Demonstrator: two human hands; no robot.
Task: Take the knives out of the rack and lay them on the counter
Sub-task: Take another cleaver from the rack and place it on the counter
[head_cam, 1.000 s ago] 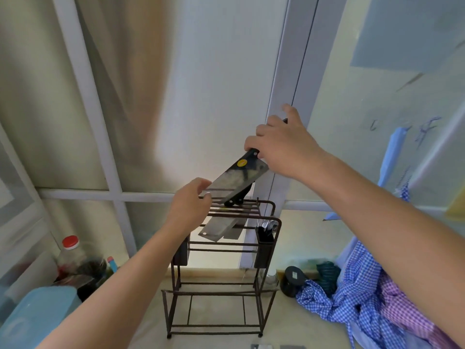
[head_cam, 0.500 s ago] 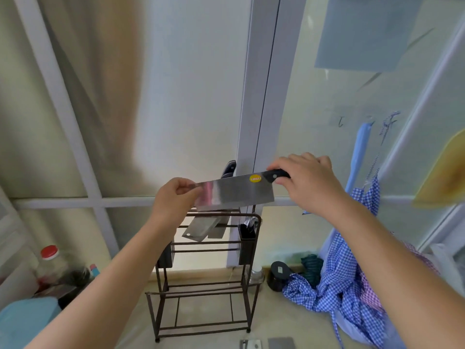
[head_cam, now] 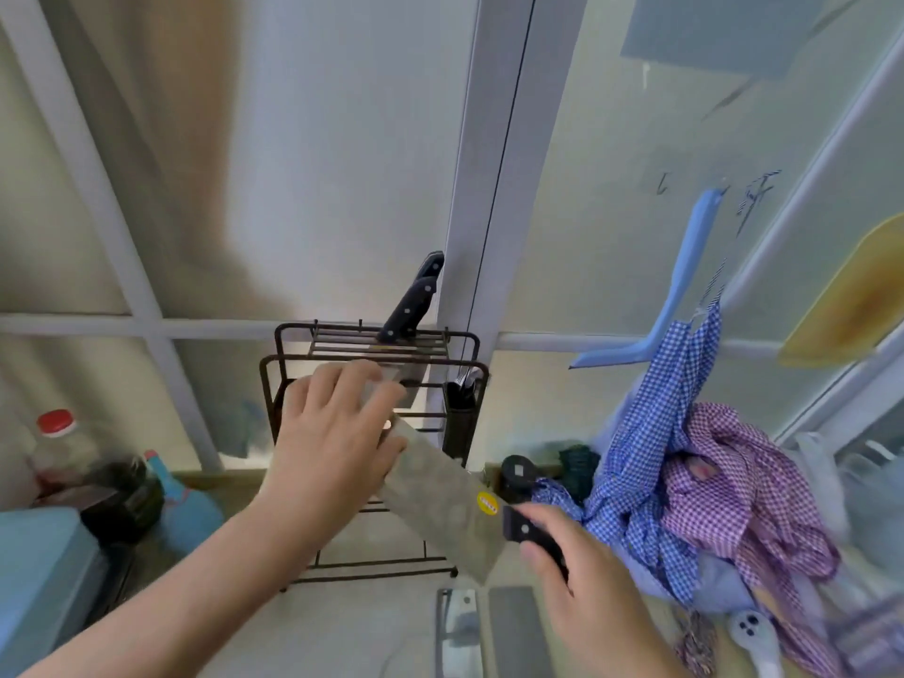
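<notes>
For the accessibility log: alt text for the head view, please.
Two bare hands carry a cleaver low over the counter, right hand on the handle, left hand at the blade tip. Another knife stands in the wire rack behind.

Bright diffuse daylight thru frosted window point(head_cam: 342, 139), soft shadows, motion blur, wide-angle edge distortion
</notes>
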